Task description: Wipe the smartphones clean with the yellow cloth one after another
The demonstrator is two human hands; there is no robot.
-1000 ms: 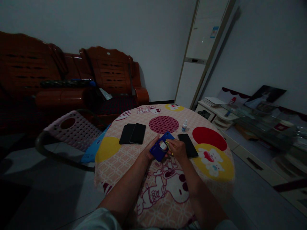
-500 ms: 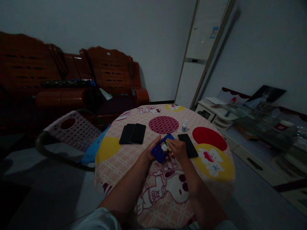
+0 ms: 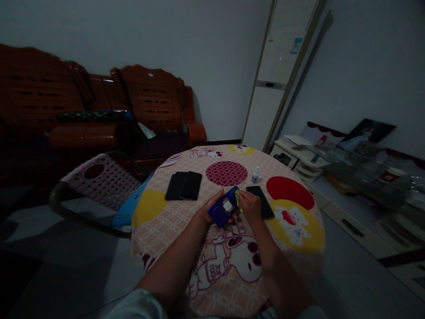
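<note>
The left hand (image 3: 208, 210) grips a blue phone (image 3: 224, 207) from its near-left side, thumb laid along the top edge, holding it tilted just above the middle of the round table (image 3: 156, 230), which wears a pink cartoon-print cloth. A small white label sits on the phone's upturned face. The right hand (image 3: 249, 207) is closed around a small yellow cloth (image 3: 237, 199), only a sliver of which shows, and presses it against the phone's far-right end. Just beyond the right hand, partly hidden by it, a black phone (image 3: 260, 198) lies flat on the cloth toward the right edge. A small white bottle (image 3: 255, 174) stands upright farther back, near the maroon dotted circle. Toward the left edge two more dark phones (image 3: 184, 185) lie side by side, overlapping slightly. Off the table's left edge stands a pink perforated plastic chair (image 3: 99, 179), and a wooden sofa (image 3: 99, 110) lines the back wall
</note>
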